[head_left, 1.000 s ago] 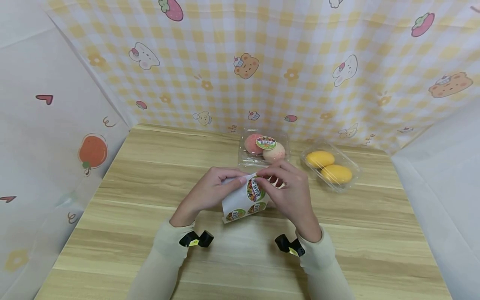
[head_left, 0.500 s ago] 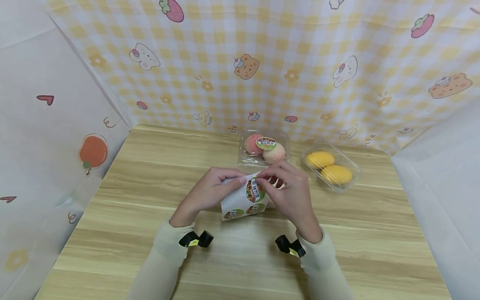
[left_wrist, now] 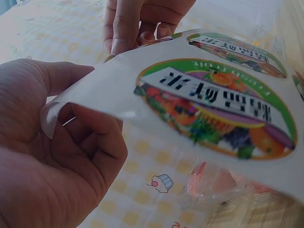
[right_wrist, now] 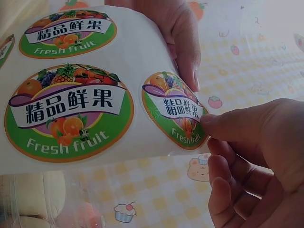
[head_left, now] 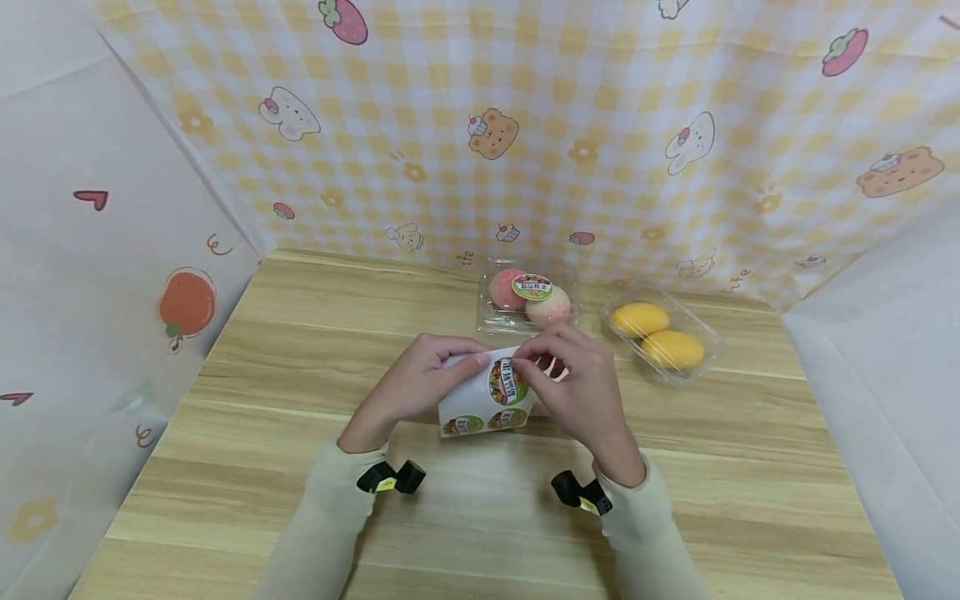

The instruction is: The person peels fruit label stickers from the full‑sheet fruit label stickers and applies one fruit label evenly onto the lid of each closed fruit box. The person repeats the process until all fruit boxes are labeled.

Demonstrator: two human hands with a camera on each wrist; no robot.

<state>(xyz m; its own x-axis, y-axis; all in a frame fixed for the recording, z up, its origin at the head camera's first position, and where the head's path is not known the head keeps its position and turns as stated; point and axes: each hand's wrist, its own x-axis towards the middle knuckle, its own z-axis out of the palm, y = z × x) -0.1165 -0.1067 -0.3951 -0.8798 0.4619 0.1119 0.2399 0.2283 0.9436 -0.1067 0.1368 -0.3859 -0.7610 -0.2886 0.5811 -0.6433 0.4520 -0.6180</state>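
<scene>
Both hands hold a white sheet of oval fruit stickers (head_left: 461,398) in front of a clear box of peaches. My left hand (head_left: 423,379) grips its upper left edge, thumb on the front; in the left wrist view that edge curls by the palm. With thumb and forefinger, my right hand (head_left: 581,383) pinches the edge of an oval fruit sticker (right_wrist: 173,111) by the sheet's border. Whether this sticker has lifted from its backing I cannot tell. More stickers (right_wrist: 69,114) with a green rim and "Fresh fruit" print show on the sheet.
The clear box (head_left: 491,321) behind the hands holds two peaches (head_left: 549,307) and has an oval label (head_left: 532,287) on its lid. To its right, another clear box (head_left: 701,321) contains two yellow mangoes (head_left: 673,348). A checked curtain (head_left: 450,183) hangs behind the wooden table (head_left: 300,333).
The sheet's lower edge has swung slightly up and left, and the pinched sticker has turned a little with it. Both hands stay almost in place; the boxes have not moved.
</scene>
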